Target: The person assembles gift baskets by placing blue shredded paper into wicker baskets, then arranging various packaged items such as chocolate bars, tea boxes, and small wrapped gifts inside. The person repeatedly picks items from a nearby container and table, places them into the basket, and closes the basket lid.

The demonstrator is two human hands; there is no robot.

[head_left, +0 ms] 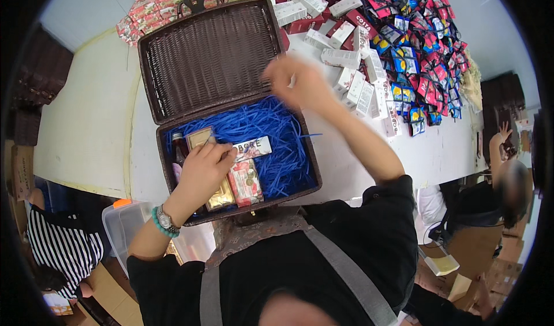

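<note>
A dark brown wicker case (151,170) stands on the table in front of me, its lid (210,60) raised toward the far side. Blue paper shred (283,170) fills the case. My left hand (202,170) is inside it, fingers bent around the left end of a narrow white box (254,147). Beneath and beside that hand lie a gold box (221,197), a red-and-white floral pack (246,183) and a small dark bottle (179,147). My right hand (297,82) is raised by the lid's right edge, smeared by motion; a small pale patch shows at it.
White boxes (340,57) and dark red boxes (304,24) lie heaped beyond the case. Blue and pink packets (415,60) pile at the far right, floral packs (167,5) at the far left. A clear plastic bin (115,228) sits below the table edge. Other people (66,242) are nearby.
</note>
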